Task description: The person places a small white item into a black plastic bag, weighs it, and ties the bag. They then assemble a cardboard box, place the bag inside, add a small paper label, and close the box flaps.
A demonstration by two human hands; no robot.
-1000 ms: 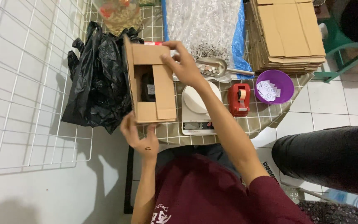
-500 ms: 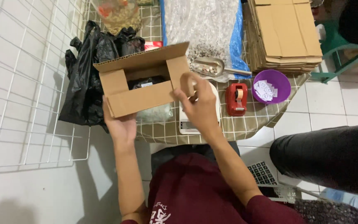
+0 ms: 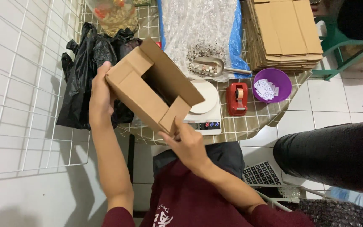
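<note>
**Open cardboard box held above the surface**

The surface (image 3: pixel 248 126) carried a white scale (image 3: pixel 204 111). Above it, the tilted cardboard box (image 3: pixel 148 90) was in both hands: left hand (image 3: pixel 99 98) fingers wrapped around one end, right hand (image 3: pixel 188 145) fingers pinched the lower flap.

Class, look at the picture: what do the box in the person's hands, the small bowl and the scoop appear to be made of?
Box: brown cardboard, matte, with creased flaps. Bowl: probably plastic, smooth, evenly purple. Scoop: likely metal, silvery with a reflective sheen.
</note>
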